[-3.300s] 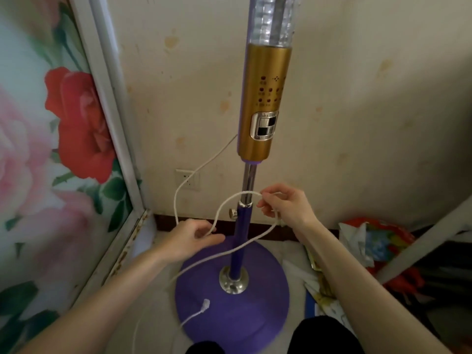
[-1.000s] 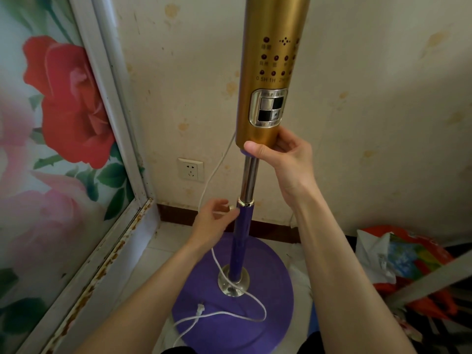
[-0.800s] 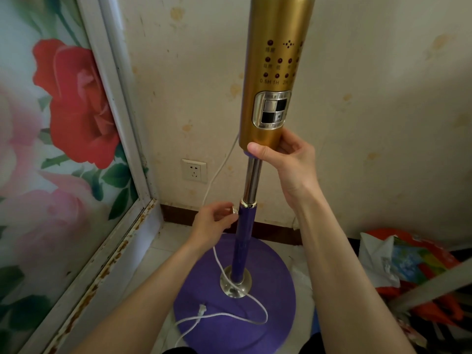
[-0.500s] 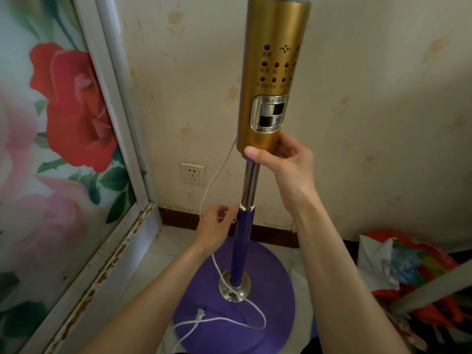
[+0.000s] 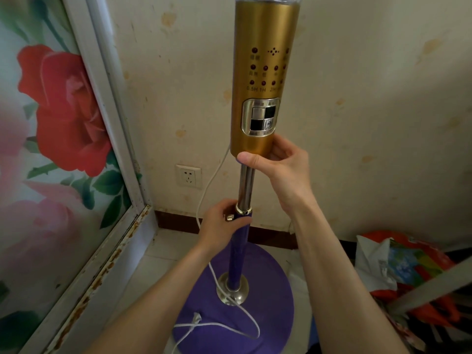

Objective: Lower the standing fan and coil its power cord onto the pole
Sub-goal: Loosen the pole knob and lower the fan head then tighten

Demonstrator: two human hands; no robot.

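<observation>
The standing fan has a gold control column above a chrome inner tube, a purple lower pole and a round purple base. My right hand grips the bottom end of the gold column. My left hand is curled round the metal height knob at the collar where chrome meets purple. The white power cord hangs down from behind the column, passes my left hand and lies in a loose loop on the base, with its plug there too.
A cream wall with a white socket stands close behind the fan. A framed rose-print panel runs along the left. Colourful bags and papers lie on the floor at the right, with a grey bar across them.
Earlier both hands held a cord loop at the pole; the cord now lies on the base. In the last second my left hand has closed further round the knob; my right hand stays under the column.
</observation>
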